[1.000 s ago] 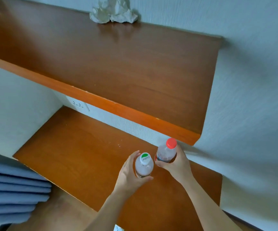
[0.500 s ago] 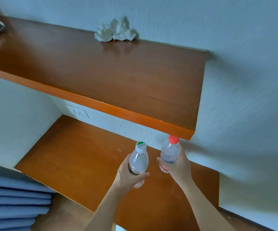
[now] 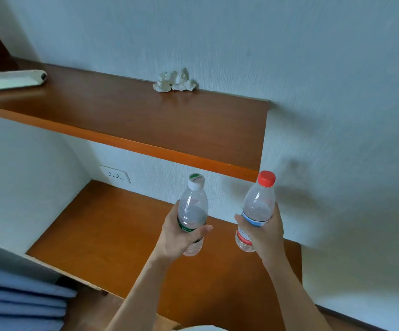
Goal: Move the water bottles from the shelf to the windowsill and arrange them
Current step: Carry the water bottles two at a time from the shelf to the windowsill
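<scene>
The left hand was wrapped around the bottle with the white and green cap, near the middle of the frame. The right hand was wrapped around the bottle with the red cap, just to its right. Both bottles were up in the air over the lower shelf, not touching each other. Some crumpled paper lay on the upper shelf by the wall.
</scene>
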### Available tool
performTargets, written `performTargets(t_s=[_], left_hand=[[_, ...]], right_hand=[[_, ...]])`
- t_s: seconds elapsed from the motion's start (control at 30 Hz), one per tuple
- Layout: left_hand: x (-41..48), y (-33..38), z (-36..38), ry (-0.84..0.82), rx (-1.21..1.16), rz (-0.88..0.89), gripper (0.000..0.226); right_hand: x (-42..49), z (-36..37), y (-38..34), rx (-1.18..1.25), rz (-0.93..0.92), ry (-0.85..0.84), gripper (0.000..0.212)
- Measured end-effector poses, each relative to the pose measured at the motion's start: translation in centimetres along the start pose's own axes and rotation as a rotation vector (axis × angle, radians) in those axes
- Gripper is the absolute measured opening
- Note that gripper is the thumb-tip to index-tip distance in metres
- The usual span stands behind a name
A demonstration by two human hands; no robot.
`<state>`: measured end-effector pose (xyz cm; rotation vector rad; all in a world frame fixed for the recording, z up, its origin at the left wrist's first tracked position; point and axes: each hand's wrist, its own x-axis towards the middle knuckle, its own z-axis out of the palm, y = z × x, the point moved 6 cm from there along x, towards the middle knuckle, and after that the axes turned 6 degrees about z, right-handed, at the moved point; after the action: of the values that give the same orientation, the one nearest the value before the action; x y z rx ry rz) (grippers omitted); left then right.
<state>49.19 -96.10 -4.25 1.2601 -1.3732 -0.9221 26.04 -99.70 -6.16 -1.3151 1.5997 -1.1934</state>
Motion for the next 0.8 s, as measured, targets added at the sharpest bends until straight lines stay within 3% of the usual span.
performTargets(t_s=[0.23, 0.37, 0.5, 0.63, 0.8], left_hand=[[-3.4, 0.5, -3.4, 0.152, -0.013, 0.034, 0.056], [-6.8, 0.5, -6.6, 0.315, 0.023, 0.002, 0.057], [-12.6, 1.7, -10.0, 0.571, 0.069, -0.031, 0.064], [-21.0, 2.1, -12.4, 0.871, 0.099, -0.137, 0.067], [-31.6, 3.5, -14.3, 1.178, 0.131, -0.222, 0.061]], right_hand=[[-2.0, 3.8, 0.0, 0.038, 0.036, -0.172, 0.066], [-3.8, 7.7, -0.7, 0.038, -0.006, -0.359, 0.078], [-6.5, 11.9, -1.6, 0.065, -0.065, -0.598, 0.093], [-11.2, 15.8, -3.5, 0.037, -0.181, -0.826, 0.077], [-19.0, 20.3, -5.7, 0.035, -0.274, -1.107, 0.077]])
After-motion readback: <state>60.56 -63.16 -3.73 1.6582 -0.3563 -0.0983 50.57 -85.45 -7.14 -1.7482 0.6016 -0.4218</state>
